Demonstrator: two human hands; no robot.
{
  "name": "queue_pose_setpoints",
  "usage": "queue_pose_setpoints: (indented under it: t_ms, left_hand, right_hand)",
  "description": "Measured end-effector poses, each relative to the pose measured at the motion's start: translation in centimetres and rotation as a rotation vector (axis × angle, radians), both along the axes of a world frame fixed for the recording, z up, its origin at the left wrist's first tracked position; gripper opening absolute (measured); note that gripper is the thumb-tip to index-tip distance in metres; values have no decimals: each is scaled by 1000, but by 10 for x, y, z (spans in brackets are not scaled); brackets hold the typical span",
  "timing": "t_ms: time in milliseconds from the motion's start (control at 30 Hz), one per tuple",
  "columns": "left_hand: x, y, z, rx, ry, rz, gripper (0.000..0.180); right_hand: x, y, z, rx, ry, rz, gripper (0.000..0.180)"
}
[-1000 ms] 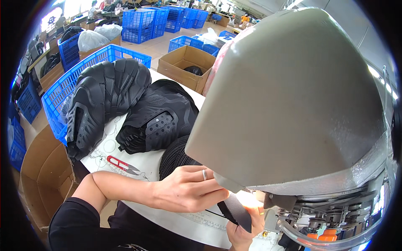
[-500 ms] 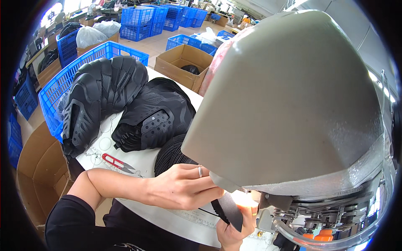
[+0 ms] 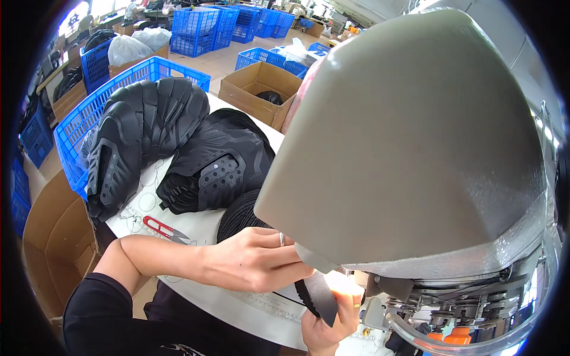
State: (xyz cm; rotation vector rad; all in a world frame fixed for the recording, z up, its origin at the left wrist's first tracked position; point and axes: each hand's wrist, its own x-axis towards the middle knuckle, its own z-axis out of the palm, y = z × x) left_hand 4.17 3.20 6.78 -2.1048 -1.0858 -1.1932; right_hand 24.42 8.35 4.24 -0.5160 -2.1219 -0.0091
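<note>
The large grey-beige head of a sewing machine (image 3: 404, 142) fills the right side and hides the needle area. My left hand (image 3: 258, 260), wearing a ring, reaches under its near edge with bent, closed fingers. Those fingertips are partly hidden and press at the upper end of a dark grey fabric strip (image 3: 320, 298). The strip curves downward, one side ribbed and black. Below the lit area my right hand (image 3: 332, 323) grips the strip's right edge between thumb and fingers. A coil of black ribbed webbing (image 3: 240, 218) lies behind my left hand, partly covered by the machine.
Red-handled thread snips (image 3: 166, 229) lie on the white table (image 3: 208, 228) near my left forearm. Two piles of black moulded pads (image 3: 219, 163) stand farther back. A blue crate (image 3: 77, 142) and open cardboard boxes (image 3: 255, 83) surround the table. Orange-capped machine parts (image 3: 457, 335) sit at lower right.
The strip and my right hand have shifted slightly left, and the strip's ribbed edge shows a little more. My left hand stays almost in place at the machine.
</note>
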Motion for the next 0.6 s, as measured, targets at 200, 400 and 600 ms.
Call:
queue_pose_setpoints:
  t_ms: [200, 400, 600]
  left_hand:
    - [8, -3, 0, 53, -7, 84, 30]
    - [6, -3, 1, 53, 16, 84, 27]
    - [8, -2, 1, 66, 6, 68, 27]
  right_hand:
    - [6, -3, 3, -39, -13, 18, 24]
    - [7, -1, -1, -49, -41, 38, 30]
    - [12, 4, 7, -69, -80, 99, 37]
